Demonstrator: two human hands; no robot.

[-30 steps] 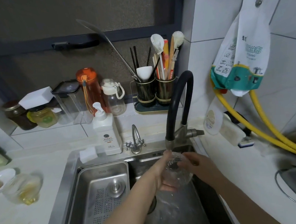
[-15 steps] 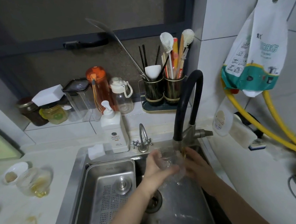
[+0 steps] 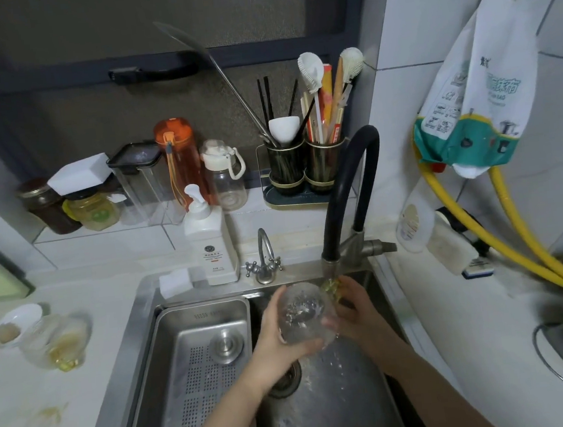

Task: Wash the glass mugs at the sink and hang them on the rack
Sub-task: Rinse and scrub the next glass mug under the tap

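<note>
the left hand wraps its fingers round a clear glass mug, thumb along the near side, and holds it tilted over the right basin of the steel sink, just under the spout of the black hose faucet. the right hand curls against the far side of the mug, partly hidden behind the glass, with something yellowish showing at its fingertips that is too blurred to name. water beads and splashes on the basin floor around the drain.

a perforated steel tray with a round plug lying in it fills the left basin. the sink is set in a pale desk, stained yellow at the left, under white wall tiles and a dark window.

compared with half a second ago, the mug has come up and turned so more of its body faces the camera, and the view sits slightly lower and closer.

behind the sink stand a white pump bottle, a white sponge, a small chrome tap, an orange bottle, jars, and a two-cup utensil holder with chopsticks and brushes. a used glass and a small dish sit on the left. a yellow hose and a hanging plastic bag are on the right.
</note>
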